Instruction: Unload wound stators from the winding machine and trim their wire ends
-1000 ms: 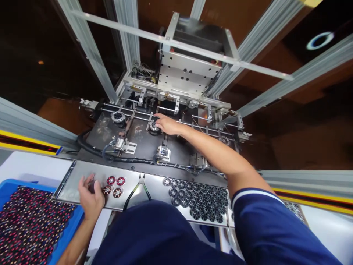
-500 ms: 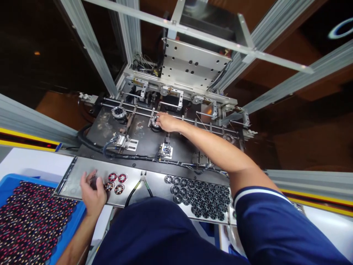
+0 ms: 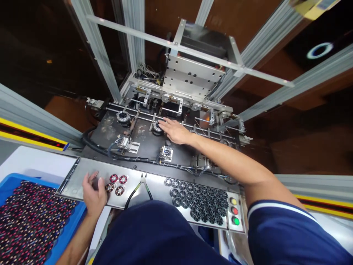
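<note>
My right hand (image 3: pixel 176 131) reaches into the machine with its fingers stretched out, just right of a round black part on the middle fixture (image 3: pixel 157 127). Nothing shows in its fingers. My left hand (image 3: pixel 93 193) rests on the steel shelf (image 3: pixel 154 184), fingers spread flat, beside a few red wound stators (image 3: pixel 117 184). A second round fixture (image 3: pixel 123 117) stands further left on the black machine bed.
Several black unwound stators (image 3: pixel 197 201) lie on the shelf's right half, next to yellow, red and green buttons (image 3: pixel 234 211). Black-handled cutters (image 3: pixel 139 187) lie mid-shelf. A blue bin (image 3: pixel 66 230) full of red stators sits at the lower left. Aluminium frame bars (image 3: pixel 187 51) cross overhead.
My right hand has drawn back slightly to the right, off the part on the middle fixture, and its fingers have opened. The left hand has stayed put. The camera has shifted.
</note>
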Available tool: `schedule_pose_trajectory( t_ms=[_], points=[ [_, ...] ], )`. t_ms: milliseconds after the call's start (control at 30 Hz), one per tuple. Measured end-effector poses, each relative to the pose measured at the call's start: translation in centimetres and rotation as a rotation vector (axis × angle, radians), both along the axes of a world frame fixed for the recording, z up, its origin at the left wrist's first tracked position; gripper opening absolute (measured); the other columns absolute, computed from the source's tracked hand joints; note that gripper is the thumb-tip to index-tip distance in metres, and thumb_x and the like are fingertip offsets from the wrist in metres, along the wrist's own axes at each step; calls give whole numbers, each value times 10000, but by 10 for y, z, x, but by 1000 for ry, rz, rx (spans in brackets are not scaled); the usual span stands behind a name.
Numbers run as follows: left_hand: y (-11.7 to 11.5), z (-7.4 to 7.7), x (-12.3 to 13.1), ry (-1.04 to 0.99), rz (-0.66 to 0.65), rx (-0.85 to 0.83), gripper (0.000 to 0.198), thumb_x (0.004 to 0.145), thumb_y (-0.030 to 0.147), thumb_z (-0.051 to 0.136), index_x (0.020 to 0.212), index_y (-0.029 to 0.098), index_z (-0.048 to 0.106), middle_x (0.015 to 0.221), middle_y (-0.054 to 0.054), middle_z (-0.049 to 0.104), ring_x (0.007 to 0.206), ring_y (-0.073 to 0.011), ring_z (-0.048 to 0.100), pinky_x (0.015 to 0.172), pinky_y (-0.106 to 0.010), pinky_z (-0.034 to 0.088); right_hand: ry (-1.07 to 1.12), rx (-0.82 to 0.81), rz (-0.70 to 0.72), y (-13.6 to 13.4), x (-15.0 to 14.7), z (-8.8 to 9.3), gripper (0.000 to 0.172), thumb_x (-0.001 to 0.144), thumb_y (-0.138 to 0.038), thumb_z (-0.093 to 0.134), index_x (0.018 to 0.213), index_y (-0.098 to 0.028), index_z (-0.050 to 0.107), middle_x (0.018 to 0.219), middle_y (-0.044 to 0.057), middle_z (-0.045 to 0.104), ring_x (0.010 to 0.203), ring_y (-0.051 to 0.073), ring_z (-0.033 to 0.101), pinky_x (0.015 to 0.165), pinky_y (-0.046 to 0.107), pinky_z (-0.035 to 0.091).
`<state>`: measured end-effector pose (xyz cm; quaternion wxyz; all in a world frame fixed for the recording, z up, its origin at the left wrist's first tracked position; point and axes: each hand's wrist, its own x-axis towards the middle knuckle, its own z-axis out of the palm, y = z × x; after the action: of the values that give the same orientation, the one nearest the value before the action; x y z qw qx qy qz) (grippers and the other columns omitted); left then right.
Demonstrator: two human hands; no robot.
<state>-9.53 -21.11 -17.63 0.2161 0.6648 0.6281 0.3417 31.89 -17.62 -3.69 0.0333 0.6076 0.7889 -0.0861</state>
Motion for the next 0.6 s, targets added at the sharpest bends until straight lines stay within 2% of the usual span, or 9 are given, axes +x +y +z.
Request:
schedule_pose_trajectory(
  t_ms=[133,267,367,433,533,600],
  points=[
    [0,-2,0,-9,7,4,647,895,399,526,1441,105,343,1274,-174,620,1226,-310,552,1072,-494,394,-60,-53,48,-4,3,-3,582,900,-85,405,1477,-127,345,1598,113,235,1469,324,217,1120,582,315],
    [0,-2,2,-32,5,38,609,894,405,524,1409,106,394,1232,-163,644,1207,-296,568,1072,-473,399,-106,-56,39,2,-4,-2,535,906,-90,416,1440,-130,404,1576,124,291,1444,331,282,1090,591,354],
    [1,1,2,-51,-7,75,598,887,411,533,1389,110,413,1196,-156,659,1174,-283,589,1046,-455,426,-109,-34,13,6,-13,5,486,897,-75,450,1379,-136,478,1535,133,377,1415,331,343,1065,582,385],
    [0,5,0,-63,-17,96,597,884,409,532,1384,108,405,1183,-156,663,1143,-280,606,1020,-455,444,-93,10,-23,3,-18,17,450,902,-71,456,1346,-130,501,1522,139,399,1415,311,347,1080,539,380],
    [-6,13,-6,-87,-42,117,600,891,397,506,1382,82,368,1210,-185,636,1156,-297,592,1028,-495,423,-45,161,-108,-21,-26,39,450,966,-142,394,1413,-97,399,1583,162,256,1470,281,218,1139,488,301],
    [-15,20,-10,-110,-81,105,611,898,388,477,1398,84,302,1295,-207,569,1230,-318,537,1058,-541,380,52,364,-133,-57,-35,48,459,999,-218,352,1440,-90,351,1577,168,252,1473,269,187,1155,490,265]
  ],
)
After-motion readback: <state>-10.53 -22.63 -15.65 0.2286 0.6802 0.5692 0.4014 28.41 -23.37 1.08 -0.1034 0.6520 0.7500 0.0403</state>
